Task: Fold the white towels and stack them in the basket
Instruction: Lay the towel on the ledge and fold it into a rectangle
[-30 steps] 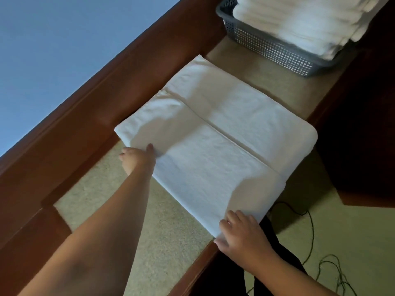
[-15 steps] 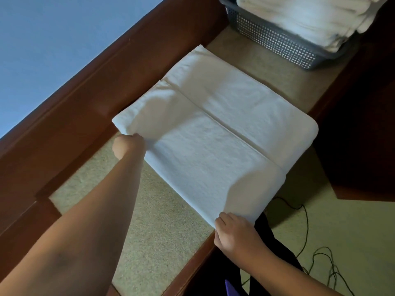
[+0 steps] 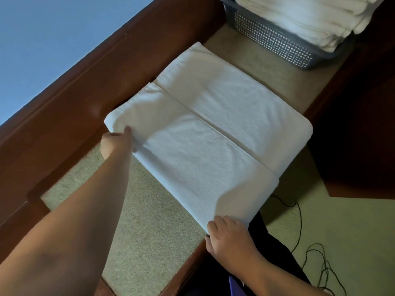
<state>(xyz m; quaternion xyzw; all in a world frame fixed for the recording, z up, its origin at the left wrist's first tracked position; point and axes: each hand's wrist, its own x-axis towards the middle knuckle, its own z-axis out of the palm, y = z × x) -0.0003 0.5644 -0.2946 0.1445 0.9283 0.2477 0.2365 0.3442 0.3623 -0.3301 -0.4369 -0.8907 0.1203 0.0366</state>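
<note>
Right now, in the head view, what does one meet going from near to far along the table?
Right hand gripping the near corner → white folded towel → bare beige table surface → grey perforated plastic basket → stacked white towels inside.

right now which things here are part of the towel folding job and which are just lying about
Part of the job:
- white towel, part-folded on the table
- left hand and right hand, each gripping a near corner
- grey basket
- folded towels stacked in it

Lying about:
- black cable on the floor
- wooden table frame
</note>
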